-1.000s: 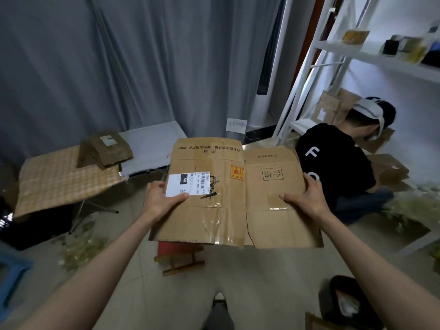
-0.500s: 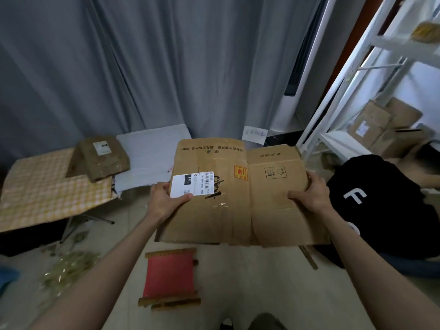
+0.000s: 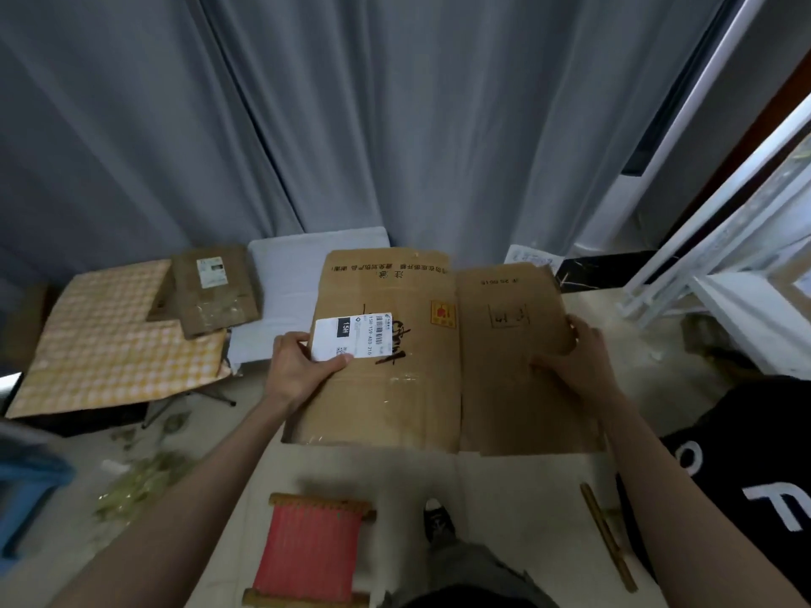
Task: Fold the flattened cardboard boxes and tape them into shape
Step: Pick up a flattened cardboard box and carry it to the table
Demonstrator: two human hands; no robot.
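I hold a flattened brown cardboard box (image 3: 439, 388) level in front of me, above the floor. It has a white shipping label, a red-and-yellow sticker and black scrawl on top. My left hand (image 3: 298, 366) grips its left edge, thumb lying across the label. My right hand (image 3: 579, 357) grips the right edge, thumb on the top face. A second flattened box (image 3: 210, 291) with a small label lies on a low table at the left.
A yellow checked sheet (image 3: 109, 344) and a white board (image 3: 285, 300) cover the low table. A red-seated wooden stool (image 3: 311, 550) stands below the box. A person in a black shirt (image 3: 746, 476) sits at the right. White shelving (image 3: 724, 278) and grey curtains (image 3: 395, 125) stand behind.
My view has swung left and down, so the seated person has slid to the right edge and the stool has come into view. Both hands keep the same hold on the box.
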